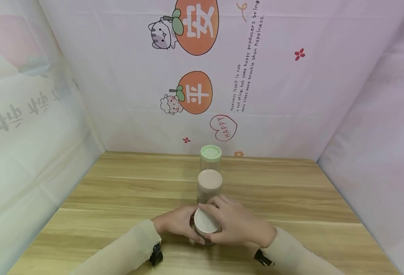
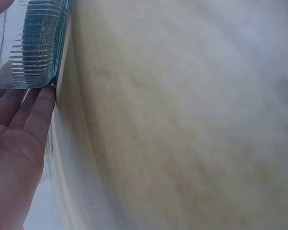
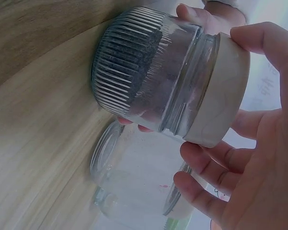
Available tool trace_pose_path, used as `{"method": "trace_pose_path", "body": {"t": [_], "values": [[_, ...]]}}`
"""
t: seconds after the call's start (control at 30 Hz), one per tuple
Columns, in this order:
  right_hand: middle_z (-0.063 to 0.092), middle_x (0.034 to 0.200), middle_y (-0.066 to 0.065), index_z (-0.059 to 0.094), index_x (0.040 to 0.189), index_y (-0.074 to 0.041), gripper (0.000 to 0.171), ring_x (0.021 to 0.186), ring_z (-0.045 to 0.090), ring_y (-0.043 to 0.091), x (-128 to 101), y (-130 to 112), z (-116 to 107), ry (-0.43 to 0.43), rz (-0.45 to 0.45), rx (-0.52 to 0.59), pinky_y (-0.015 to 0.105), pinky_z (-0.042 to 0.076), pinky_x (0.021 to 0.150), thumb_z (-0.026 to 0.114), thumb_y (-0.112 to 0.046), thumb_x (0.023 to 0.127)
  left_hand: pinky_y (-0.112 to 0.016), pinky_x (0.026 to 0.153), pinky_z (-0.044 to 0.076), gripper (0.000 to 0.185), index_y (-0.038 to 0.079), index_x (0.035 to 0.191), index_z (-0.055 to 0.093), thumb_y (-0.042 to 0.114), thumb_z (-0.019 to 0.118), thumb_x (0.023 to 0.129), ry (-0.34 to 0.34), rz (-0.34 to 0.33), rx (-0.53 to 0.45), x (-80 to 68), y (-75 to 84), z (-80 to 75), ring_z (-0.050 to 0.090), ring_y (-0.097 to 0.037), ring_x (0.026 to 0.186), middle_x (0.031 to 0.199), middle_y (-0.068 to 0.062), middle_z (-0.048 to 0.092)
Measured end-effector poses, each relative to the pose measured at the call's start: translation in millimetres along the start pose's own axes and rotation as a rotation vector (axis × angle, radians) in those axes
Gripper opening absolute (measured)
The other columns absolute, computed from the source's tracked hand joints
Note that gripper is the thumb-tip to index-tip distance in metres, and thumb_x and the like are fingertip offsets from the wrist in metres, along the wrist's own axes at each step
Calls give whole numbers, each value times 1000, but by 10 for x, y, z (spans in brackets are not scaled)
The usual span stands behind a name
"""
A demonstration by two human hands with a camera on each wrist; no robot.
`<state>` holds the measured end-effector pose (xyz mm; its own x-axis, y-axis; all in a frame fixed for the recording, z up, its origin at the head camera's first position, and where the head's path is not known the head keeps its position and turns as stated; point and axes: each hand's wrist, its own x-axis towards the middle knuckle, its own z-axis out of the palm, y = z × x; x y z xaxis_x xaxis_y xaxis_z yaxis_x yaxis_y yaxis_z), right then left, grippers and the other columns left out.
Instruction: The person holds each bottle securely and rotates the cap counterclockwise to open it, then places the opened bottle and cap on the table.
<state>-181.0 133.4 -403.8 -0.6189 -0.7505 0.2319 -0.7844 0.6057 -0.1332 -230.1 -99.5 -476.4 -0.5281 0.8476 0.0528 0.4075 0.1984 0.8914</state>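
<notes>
A glass jar (image 3: 173, 79) with a ribbed lower part has dark contents at its bottom and a white lid (image 1: 204, 220) on top. My left hand (image 1: 178, 220) holds the jar's body from the left, its fingers round the glass in the left wrist view. From the right, my right hand (image 1: 238, 221) grips the lid by its rim, thumb on one side and fingers on the other. Glass threads show below the lid in the right wrist view; I cannot tell how tightly it sits. The jar's base is close to the wooden table (image 1: 136, 191).
Right behind the held jar stands a jar with a pale pink-beige lid (image 1: 210, 178). Farther back, a clear jar with a green lid (image 1: 210, 153) stands near the printed back cloth (image 1: 130, 95). White cloth walls close off the left and right sides.
</notes>
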Motion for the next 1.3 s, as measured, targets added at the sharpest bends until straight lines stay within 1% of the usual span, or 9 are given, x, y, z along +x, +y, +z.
{"method": "trace_pose_path", "body": {"t": [0.2,0.37,0.47,0.63,0.77,0.87,1.07,1.2,1.3], "values": [[56,121,-1,54,144,-15,75,107,53,15,-6,12,-8,3,-2,25,35,52,84,76,-48,81,-30,107,42,77,26,144,46,25,88,79,2,-4,-2,-4,-2,0,55,-11,123,136,9,57],[56,118,-3,52,146,-18,75,105,53,13,-23,60,-6,30,-18,60,31,52,81,76,-44,80,-31,108,40,79,26,145,44,26,88,80,7,-21,-6,-12,21,2,53,-11,125,137,10,55],[55,118,-5,52,146,-20,74,104,53,11,-28,86,-14,38,-14,83,29,52,81,75,-43,80,-31,108,41,78,24,145,45,25,88,80,8,-26,-14,-14,32,2,53,-11,125,137,9,56],[55,123,-4,49,148,-21,74,104,52,10,-31,110,-55,8,11,164,30,52,81,75,-41,82,-29,106,42,74,21,141,48,24,88,79,14,-38,-16,-14,37,-2,56,-11,121,132,9,59],[53,127,1,45,150,-20,77,102,52,13,-44,127,-85,-7,26,233,29,52,79,75,-35,81,-29,107,42,73,19,141,50,22,88,79,14,-40,-17,-14,27,-8,56,-10,121,132,9,60],[52,128,4,43,151,-18,79,99,52,15,-51,139,-102,-13,33,275,29,51,77,76,-32,81,-29,107,42,73,19,141,50,24,88,79,18,-36,3,-15,19,-11,56,-10,122,133,10,59],[50,132,6,42,151,-18,78,105,53,17,-68,146,-141,-35,67,334,33,52,82,77,-32,83,-29,107,41,76,20,143,48,26,88,79,16,-22,24,-14,26,-8,55,-9,123,134,10,58],[50,132,4,44,149,-20,74,109,54,17,-87,177,-161,-58,108,377,35,53,84,76,-40,86,-29,108,41,77,20,144,48,27,88,79,15,-13,32,-20,51,-13,54,-9,124,135,10,58],[52,132,1,46,145,-16,73,114,54,16,-112,224,-165,-54,118,406,38,52,91,77,-43,85,-30,107,42,76,20,143,49,28,89,79,18,-4,48,-23,54,-11,55,-10,123,134,10,59]]}}
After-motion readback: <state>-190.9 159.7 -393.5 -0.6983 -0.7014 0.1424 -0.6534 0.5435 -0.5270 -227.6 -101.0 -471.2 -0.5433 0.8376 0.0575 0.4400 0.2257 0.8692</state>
